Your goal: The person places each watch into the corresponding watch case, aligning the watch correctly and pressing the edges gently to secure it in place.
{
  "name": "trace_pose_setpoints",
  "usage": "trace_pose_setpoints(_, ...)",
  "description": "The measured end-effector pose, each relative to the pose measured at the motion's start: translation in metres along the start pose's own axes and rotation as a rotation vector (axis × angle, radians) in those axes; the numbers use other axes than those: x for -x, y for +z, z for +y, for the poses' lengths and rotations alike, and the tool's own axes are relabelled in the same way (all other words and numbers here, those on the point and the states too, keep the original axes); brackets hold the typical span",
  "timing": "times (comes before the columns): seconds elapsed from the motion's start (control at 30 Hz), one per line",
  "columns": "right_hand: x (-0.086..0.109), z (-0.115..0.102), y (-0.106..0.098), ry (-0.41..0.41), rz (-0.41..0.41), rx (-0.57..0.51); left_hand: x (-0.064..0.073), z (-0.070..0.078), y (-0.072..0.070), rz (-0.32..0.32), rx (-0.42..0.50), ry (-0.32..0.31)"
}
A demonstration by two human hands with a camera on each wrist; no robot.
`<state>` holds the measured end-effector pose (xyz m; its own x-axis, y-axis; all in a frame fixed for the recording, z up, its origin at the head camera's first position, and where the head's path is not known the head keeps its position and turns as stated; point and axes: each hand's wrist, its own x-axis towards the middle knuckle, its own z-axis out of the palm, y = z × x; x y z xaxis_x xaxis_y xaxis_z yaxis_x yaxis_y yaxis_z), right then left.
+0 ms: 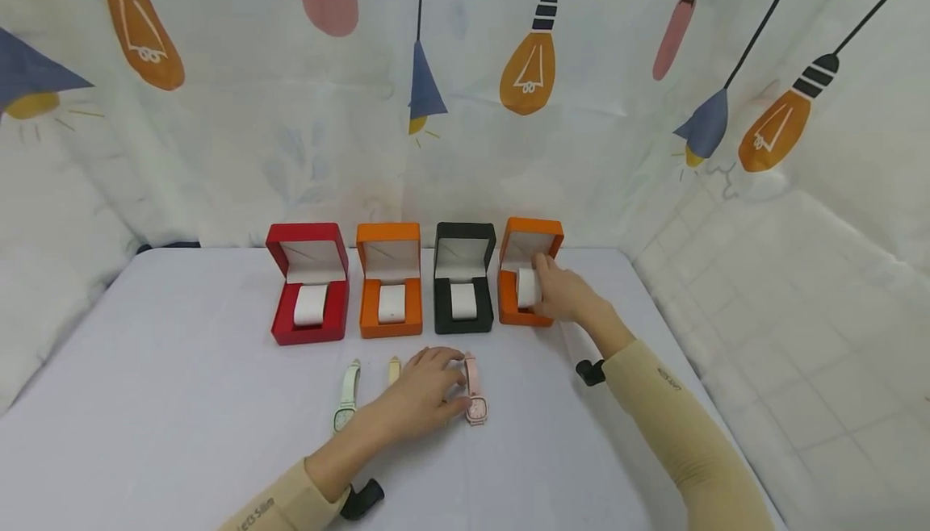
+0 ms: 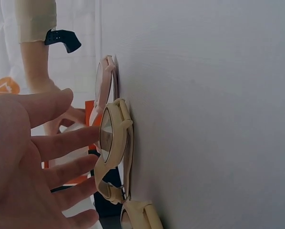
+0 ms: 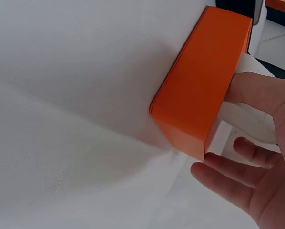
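Observation:
My right hand (image 1: pixel 565 289) reaches into the rightmost orange watch box (image 1: pixel 528 320) and pinches its white cushion (image 1: pixel 525 289). In the right wrist view the thumb lies against the cushion (image 3: pixel 249 121), with other fingers spread beyond the box's side. My left hand (image 1: pixel 425 398) hovers palm down over the row of watches, fingers extended and holding nothing. A pink watch (image 1: pixel 475 403) lies by its thumb and fingertips. A cream watch (image 2: pixel 115 138) is right at the index fingertip in the left wrist view, hidden under the hand from above. A pale yellow watch (image 1: pixel 395 368) is mostly covered.
A mint green watch (image 1: pixel 347 402) lies left of my left hand. Along the back stand an open red box (image 1: pixel 278 325), another orange box (image 1: pixel 369 321) and a black box (image 1: pixel 441 317), each with a white cushion. Behind them hangs a patterned curtain (image 1: pixel 465 168).

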<state>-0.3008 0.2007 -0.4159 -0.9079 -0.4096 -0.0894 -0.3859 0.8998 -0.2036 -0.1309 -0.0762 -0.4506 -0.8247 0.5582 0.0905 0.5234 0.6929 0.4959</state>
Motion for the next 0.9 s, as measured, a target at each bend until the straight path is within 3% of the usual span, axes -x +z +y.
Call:
trace_pose_setpoints(0.27,0.000,0.001,0.003,-0.033,0.022,-0.022,-0.001,0.000,0.004,0.045,-0.028,0.000)
trace_pose_setpoints(0.47,-0.001,0.002,0.004,-0.039,0.039,-0.066,-0.002,0.001,0.007,0.086,-0.031,-0.035)
trace_pose_setpoints(0.9,-0.003,0.013,0.010,-0.038,0.090,-0.278,-0.010,0.010,0.003,0.103,-0.005,-0.080)
